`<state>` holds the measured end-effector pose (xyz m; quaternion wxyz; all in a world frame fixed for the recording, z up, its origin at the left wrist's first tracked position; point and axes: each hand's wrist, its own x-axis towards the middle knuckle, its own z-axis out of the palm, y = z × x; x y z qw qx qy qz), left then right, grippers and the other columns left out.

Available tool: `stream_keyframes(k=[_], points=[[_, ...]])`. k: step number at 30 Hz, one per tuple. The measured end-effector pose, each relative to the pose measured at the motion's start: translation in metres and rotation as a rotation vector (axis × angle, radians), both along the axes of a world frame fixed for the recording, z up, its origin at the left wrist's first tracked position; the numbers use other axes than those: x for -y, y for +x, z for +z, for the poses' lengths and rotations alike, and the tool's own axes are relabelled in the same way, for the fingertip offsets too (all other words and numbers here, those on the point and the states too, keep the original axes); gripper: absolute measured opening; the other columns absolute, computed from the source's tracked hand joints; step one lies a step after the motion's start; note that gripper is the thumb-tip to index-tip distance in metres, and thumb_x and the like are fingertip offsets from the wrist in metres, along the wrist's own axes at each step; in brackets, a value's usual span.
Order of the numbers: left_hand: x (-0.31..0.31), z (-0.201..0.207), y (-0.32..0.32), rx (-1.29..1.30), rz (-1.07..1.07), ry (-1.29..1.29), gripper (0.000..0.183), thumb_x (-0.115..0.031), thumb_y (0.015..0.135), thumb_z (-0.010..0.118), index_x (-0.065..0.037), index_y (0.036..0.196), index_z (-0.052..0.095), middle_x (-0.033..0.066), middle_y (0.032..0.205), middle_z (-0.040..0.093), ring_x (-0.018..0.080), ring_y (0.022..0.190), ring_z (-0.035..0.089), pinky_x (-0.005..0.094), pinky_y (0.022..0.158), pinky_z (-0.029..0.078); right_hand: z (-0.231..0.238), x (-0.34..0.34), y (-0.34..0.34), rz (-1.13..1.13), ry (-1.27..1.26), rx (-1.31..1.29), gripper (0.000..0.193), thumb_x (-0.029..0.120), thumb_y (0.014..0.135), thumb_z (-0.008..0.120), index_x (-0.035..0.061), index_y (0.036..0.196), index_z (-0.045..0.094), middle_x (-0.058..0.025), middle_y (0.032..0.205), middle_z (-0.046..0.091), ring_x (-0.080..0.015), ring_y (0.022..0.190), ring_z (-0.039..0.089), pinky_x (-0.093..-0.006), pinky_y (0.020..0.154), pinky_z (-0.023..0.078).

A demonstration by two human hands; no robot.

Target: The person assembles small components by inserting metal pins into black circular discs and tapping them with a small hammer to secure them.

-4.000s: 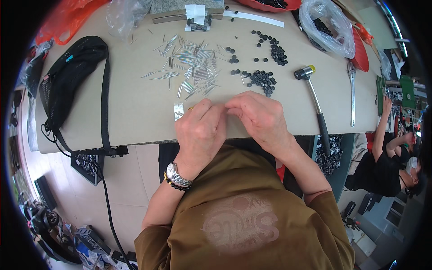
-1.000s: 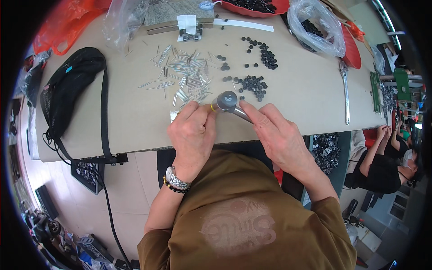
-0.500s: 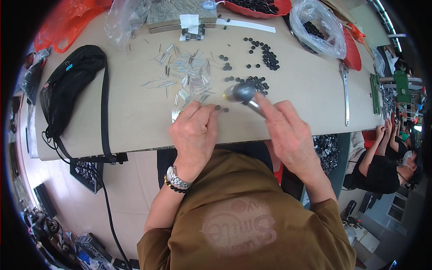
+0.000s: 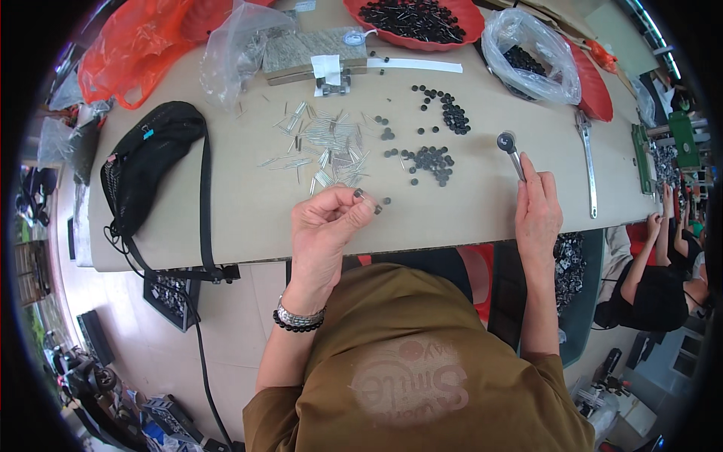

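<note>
My left hand [image 4: 325, 222] is closed in a pinch above the table's near edge. Between its fingertips is a thin metal axle with small black wheels [image 4: 378, 209] at its ends. One loose black wheel [image 4: 387, 201] lies just beyond it on the table. Off to the right, my right hand [image 4: 539, 200] grips the metal handle of a small hammer [image 4: 507, 142], whose round dark head is raised and points away from me. A pile of thin metal pins [image 4: 335, 139] lies ahead of my left hand. Black wheels [image 4: 433, 164] are bunched between the two hands.
A black waist bag [image 4: 162, 158] lies at left, its strap over the edge. Beyond are a stone block [image 4: 316, 53], a red tray [image 4: 414, 34] of black parts and a plastic bag [image 4: 531, 56]. A wrench [image 4: 587, 166] lies at right. Another person [image 4: 655, 282] works farther right.
The hammer has swung up and right, away from my left hand. My left hand has turned and lifted, and the wheeled axle now shows between its fingertips. The whole view has shifted slightly.
</note>
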<state>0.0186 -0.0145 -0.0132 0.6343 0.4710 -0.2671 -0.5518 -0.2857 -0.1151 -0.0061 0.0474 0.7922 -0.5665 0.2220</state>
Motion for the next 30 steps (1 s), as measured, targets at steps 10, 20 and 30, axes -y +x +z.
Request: stream_keyframes(k=[10,20,30], points=[[0.005,-0.033,-0.009,1.155,0.151,-0.164,0.008,-0.002,0.082,0.080,-0.003,0.087,0.074,0.0039,0.073,0.062,0.0137,0.060,0.057,0.0304,0.054,0.043,0.017,-0.022,0.027,0.315,0.232,0.301,0.050,-0.004,0.093,0.063,0.0089,0.141,0.063,-0.0140,0.101,0.058,-0.0323,0.080,0.064,-0.0438,0.072,0.053],[0.010,-0.025,-0.008,1.308,0.155,-0.175,0.009,-0.006,0.078,0.080,-0.007,0.085,0.075,0.0053,0.072,0.060,0.0250,0.062,0.062,0.0357,0.056,0.049,0.032,-0.034,0.081,0.638,0.311,0.152,0.066,-0.005,0.081,0.064,0.0124,0.144,0.059,-0.0080,0.099,0.058,-0.0294,0.075,0.066,-0.0386,0.060,0.059],[0.013,-0.023,-0.008,1.244,0.156,-0.162,0.004,-0.008,0.081,0.078,-0.007,0.084,0.075,0.0067,0.073,0.061,0.0281,0.064,0.063,0.0380,0.056,0.049,0.047,-0.031,0.080,0.599,0.279,0.095,0.058,-0.007,0.089,0.065,0.0121,0.144,0.062,-0.0096,0.093,0.057,-0.0264,0.070,0.062,-0.0384,0.060,0.054]])
